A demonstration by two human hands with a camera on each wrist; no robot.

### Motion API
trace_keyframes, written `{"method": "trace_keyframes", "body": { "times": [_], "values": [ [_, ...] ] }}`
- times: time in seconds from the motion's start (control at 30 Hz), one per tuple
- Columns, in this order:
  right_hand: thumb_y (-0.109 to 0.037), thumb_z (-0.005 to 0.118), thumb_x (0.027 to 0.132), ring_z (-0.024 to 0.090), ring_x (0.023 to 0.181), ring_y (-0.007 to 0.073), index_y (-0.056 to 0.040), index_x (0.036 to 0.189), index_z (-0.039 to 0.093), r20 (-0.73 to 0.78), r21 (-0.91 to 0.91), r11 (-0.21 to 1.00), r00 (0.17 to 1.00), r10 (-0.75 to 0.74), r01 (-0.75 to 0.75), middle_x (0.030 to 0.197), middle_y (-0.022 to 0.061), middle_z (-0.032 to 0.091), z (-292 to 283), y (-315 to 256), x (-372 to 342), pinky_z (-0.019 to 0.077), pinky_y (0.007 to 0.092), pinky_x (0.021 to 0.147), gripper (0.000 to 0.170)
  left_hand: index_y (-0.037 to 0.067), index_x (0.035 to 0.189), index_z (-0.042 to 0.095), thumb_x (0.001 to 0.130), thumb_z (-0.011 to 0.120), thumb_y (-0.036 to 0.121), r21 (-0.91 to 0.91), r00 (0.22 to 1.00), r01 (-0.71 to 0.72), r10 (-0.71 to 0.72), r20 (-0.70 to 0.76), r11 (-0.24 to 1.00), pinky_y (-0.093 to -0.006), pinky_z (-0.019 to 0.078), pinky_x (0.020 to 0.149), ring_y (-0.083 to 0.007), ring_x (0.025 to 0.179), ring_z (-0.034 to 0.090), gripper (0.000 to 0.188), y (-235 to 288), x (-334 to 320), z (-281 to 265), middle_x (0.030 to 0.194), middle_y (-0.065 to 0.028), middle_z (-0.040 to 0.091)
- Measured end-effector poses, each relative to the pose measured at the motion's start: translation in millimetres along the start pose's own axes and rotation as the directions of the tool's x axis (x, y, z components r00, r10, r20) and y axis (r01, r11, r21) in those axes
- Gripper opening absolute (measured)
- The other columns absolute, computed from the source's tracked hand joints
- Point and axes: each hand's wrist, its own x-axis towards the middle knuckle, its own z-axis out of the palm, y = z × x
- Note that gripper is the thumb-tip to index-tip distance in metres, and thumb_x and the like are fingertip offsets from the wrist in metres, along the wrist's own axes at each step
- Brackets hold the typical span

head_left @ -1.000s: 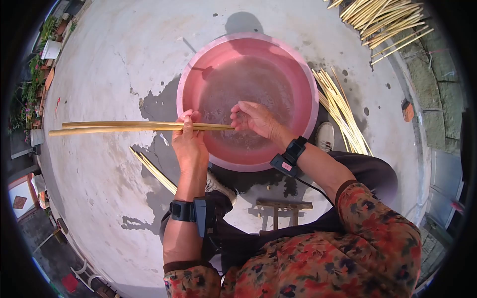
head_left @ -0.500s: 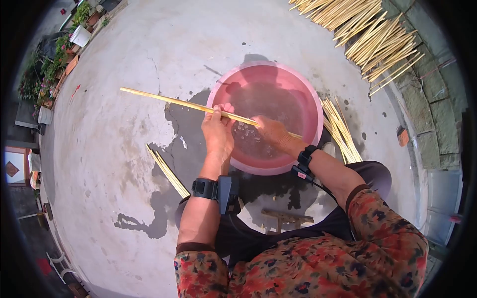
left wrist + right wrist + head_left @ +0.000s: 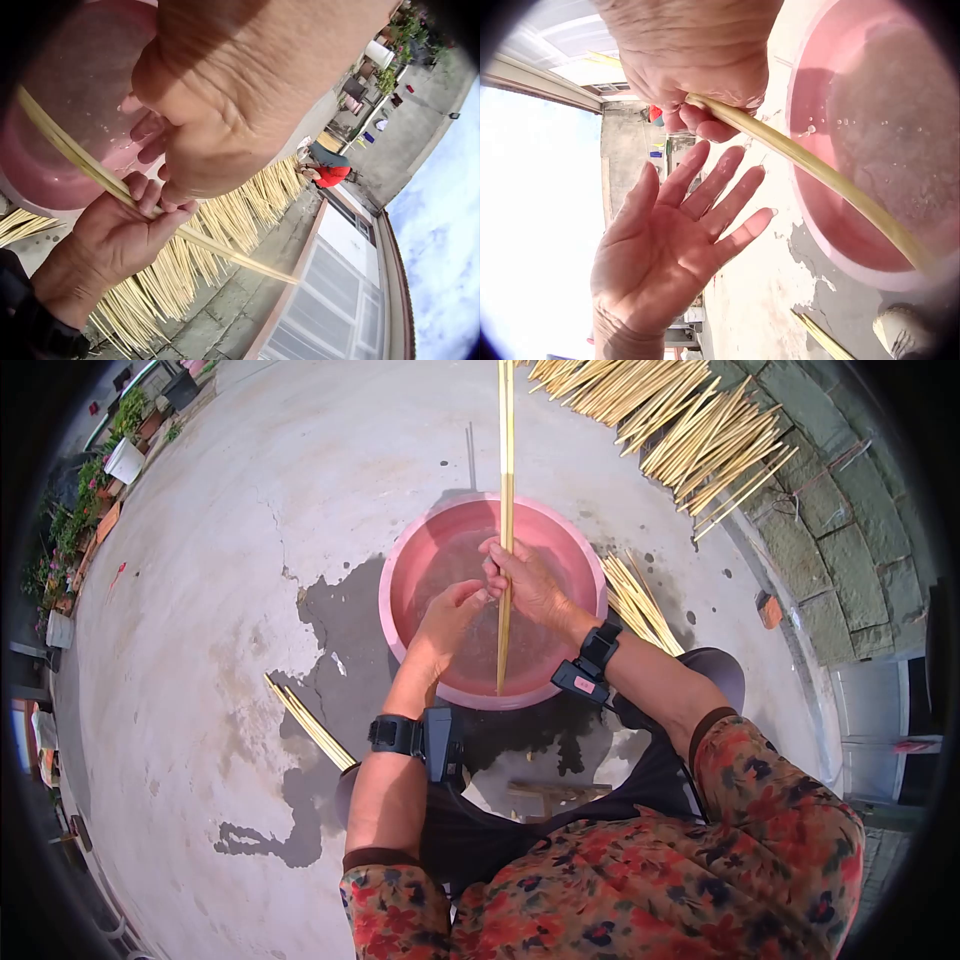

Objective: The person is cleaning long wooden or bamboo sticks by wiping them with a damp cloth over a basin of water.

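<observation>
Far left of the fingers, a white bucket (image 3: 125, 461) beside potted plants (image 3: 75, 525); nearer on that side, loose sticks (image 3: 310, 722) on the ground. Spreads the fingers of the left hand (image 3: 450, 620), close beside the right hand (image 3: 527, 586). Grips long sticks (image 3: 503, 635) in the right's curled fingers, above a pink tub (image 3: 573, 555). Right of the fingers, a bundle (image 3: 640, 605); farther ahead, a big pile (image 3: 700, 450).

In the head view we look forward and down on the hands (image 3: 528, 585) and tub (image 3: 403, 585). In both wrist views we look from close by, rolled sideways, sky (image 3: 441, 221) at three o'clock left, nine right. All share hands and tub.
</observation>
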Motion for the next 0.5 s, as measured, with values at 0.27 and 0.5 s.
{"method": "trace_keyframes", "body": {
  "times": [0.27, 0.5],
  "values": [
    [-0.025, 0.050, 0.087, 0.037, 0.056, 0.0087, -0.0053, 0.099, 0.042, -0.121, 0.385, 0.921, 0.993, -0.011, 0.058, 0.072, 0.0022, 0.041, 9.3, 3.7, 8.8, 0.0372, 0.0232, 0.054, 0.025, 0.000, 0.091, 0.050, 0.085, 0.050, 0.019, 0.133, 0.986, 0.118, -0.132, 0.100, 0.984, -0.0254, 0.0434, 0.055, -0.0131, 0.065, 0.054, 0.020, -9.4, 2.6, 16.7, 0.074, -0.0075, 0.056],
    [-0.022, 0.047, 0.088, 0.041, 0.058, 0.0122, -0.0050, 0.095, 0.045, -0.252, 0.487, 0.866, 0.967, 0.016, 0.113, 0.070, 0.0012, 0.043, -16.4, -16.7, 20.6, 0.0419, 0.0314, 0.062, 0.018, 0.004, 0.080, 0.045, 0.081, 0.052, 0.017, 0.834, 0.952, -0.102, 0.297, -0.077, 0.543, -0.0447, 0.0412, 0.057, -0.0365, 0.068, 0.056, 0.015, -7.9, -8.4, -9.8, 0.070, -0.0189, 0.056]
  ]
}}
